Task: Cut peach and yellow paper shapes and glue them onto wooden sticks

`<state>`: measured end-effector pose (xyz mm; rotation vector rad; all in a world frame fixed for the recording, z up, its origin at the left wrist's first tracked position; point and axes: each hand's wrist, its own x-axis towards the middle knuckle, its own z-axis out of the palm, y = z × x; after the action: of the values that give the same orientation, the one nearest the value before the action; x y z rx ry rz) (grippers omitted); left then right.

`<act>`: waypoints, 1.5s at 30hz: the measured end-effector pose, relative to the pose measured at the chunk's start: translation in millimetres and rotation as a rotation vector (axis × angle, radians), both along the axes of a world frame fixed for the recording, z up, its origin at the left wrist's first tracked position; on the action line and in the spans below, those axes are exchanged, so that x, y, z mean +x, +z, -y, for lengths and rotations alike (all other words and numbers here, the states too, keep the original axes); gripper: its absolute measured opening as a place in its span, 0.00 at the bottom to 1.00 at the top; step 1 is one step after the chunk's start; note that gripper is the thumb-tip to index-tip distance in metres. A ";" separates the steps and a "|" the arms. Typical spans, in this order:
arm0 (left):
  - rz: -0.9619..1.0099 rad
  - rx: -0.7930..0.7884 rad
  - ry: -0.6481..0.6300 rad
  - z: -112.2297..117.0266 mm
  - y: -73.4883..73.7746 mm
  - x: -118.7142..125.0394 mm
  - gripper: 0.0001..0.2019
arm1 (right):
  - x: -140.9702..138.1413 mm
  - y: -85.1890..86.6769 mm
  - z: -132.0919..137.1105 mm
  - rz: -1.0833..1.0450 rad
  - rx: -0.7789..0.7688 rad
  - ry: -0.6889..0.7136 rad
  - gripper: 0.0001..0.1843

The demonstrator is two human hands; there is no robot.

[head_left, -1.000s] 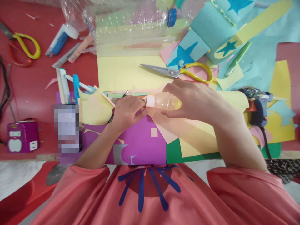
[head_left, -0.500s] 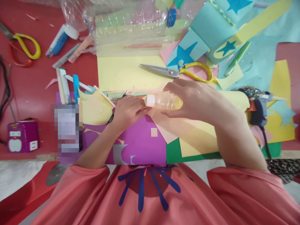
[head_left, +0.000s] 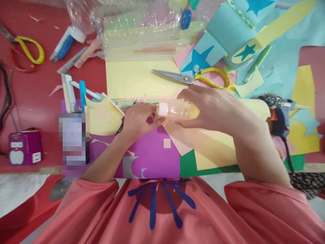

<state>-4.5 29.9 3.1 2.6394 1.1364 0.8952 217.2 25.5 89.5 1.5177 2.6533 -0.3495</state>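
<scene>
A small clear plastic bottle (head_left: 179,110) lies sideways between my hands, with a white, cap-like end pointing left and a yellowish tint on the right. My right hand (head_left: 212,108) grips its right part, thumb below and fingers above. At the white end, my left hand (head_left: 141,117) has its thumb and fingertips curled against the bottle; a gap between them shows purple paper. Just beyond my right fingers lie yellow-handled scissors (head_left: 189,78). Under my hands are a purple sheet (head_left: 157,156) and pale peach and yellow paper pieces (head_left: 215,149).
Large clear bottles (head_left: 142,27) lie at the back. A blue paper-covered box (head_left: 231,30) with stars stands back right. A glue gun (head_left: 280,118) is at right. Left are a blurred phone (head_left: 73,139), several markers (head_left: 69,91), a purple box (head_left: 24,149) and more scissors (head_left: 29,51).
My left fingers have shifted slightly at the bottle's white end, opening a small gap between thumb and fingers. My right hand and the bottle stay nearly in place.
</scene>
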 end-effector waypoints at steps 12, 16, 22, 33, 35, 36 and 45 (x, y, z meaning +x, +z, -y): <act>-0.051 0.113 0.009 -1.8 -1.4 -1.2 0.17 | -5.0 4.1 0.3 0.030 -0.058 -0.029 0.24; -0.012 0.209 -0.007 -2.5 0.5 1.1 0.16 | -5.5 6.8 0.1 0.045 -0.069 -0.019 0.22; -0.008 0.268 -0.037 -1.6 2.7 2.7 0.14 | -3.5 0.0 1.3 0.011 -0.009 -0.045 0.22; -0.018 0.194 -0.032 -0.8 -0.1 1.5 0.14 | -2.8 -1.9 1.9 0.006 0.028 -0.040 0.23; -0.016 0.177 -0.040 -0.7 -0.5 1.0 0.13 | -3.4 -1.2 2.1 0.016 0.019 -0.045 0.22; -0.017 0.169 -0.046 -0.7 -0.6 1.0 0.13 | -3.7 -0.8 2.1 0.021 0.014 -0.050 0.22; -0.027 0.086 -0.013 -1.3 1.3 -1.4 0.13 | -6.3 2.5 1.3 0.096 -0.029 -0.052 0.22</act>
<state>-5.8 31.1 4.4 2.7317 1.1093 0.9293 210.9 24.2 92.0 1.5558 2.5290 -0.3082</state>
